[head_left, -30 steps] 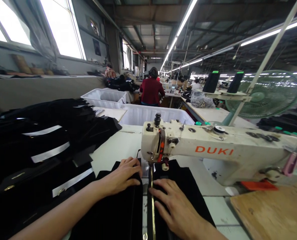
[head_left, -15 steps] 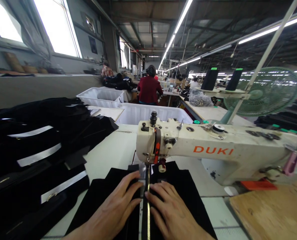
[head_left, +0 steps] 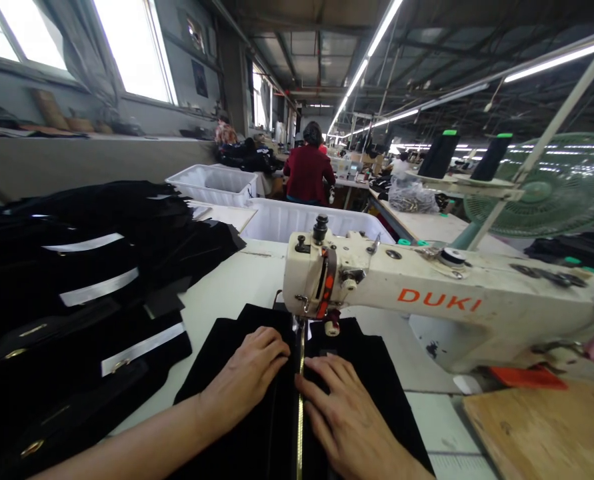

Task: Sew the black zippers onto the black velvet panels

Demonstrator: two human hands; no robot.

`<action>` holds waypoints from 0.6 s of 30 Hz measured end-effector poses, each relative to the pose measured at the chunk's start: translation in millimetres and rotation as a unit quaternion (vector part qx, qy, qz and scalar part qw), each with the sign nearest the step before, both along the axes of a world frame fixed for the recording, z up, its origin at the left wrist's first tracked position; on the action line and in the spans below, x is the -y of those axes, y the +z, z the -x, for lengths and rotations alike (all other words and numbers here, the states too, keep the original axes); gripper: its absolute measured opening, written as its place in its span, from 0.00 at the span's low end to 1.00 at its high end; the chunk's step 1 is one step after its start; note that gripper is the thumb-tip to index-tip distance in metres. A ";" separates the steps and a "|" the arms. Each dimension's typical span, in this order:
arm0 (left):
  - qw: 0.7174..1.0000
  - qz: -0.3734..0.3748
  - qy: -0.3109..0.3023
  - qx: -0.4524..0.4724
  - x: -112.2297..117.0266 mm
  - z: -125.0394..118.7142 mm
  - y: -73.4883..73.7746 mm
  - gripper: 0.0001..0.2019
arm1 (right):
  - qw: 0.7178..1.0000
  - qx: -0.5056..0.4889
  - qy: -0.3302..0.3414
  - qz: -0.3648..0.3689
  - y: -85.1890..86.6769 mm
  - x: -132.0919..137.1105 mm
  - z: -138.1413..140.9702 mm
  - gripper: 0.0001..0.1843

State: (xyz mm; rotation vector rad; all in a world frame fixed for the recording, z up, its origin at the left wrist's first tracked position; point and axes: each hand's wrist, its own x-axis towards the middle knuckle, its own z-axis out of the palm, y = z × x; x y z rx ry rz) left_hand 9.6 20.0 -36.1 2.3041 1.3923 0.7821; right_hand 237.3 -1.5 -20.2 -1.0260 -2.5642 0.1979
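Black fabric panels (head_left: 241,437) lie under the head of a white sewing machine (head_left: 367,287) marked DUKI. A zipper with gold teeth (head_left: 300,427) runs between them, straight toward the needle area. My left hand (head_left: 249,365) rests on the left panel close to the presser foot, its fingers curled together and pinching the fabric near its inner edge. On the right panel, my right hand (head_left: 349,413) lies flat with spread fingers, its fingertips along the zipper. The needle is too small to make out.
A pile of black garment pieces (head_left: 87,280) with white strips covers the left side. White plastic bins (head_left: 317,217) stand behind the machine. Thread cones (head_left: 439,157) and a green fan (head_left: 541,187) are at right, with a wooden board (head_left: 547,420) below. A person (head_left: 309,167) sits ahead.
My left hand has curled its fingers onto the left panel, and that panel has come in against the zipper, covering the gap. My right hand stays spread. The view has shifted slightly.
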 end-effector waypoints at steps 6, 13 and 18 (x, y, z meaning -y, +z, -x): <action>0.998 0.007 -0.022 -0.053 28.3 14.8 -13.6 0.25 | 1.000 0.009 -0.003 0.009 -3.4 1.4 -3.0 0.22; 0.993 -0.063 -0.058 -0.078 33.5 0.7 -10.0 0.31 | 1.000 0.019 -0.001 0.006 -5.6 0.6 -3.7 0.19; 0.991 -0.070 -0.081 -0.080 34.0 1.3 1.4 0.28 | 0.999 -0.009 -0.005 -0.051 -9.1 0.6 -3.0 0.16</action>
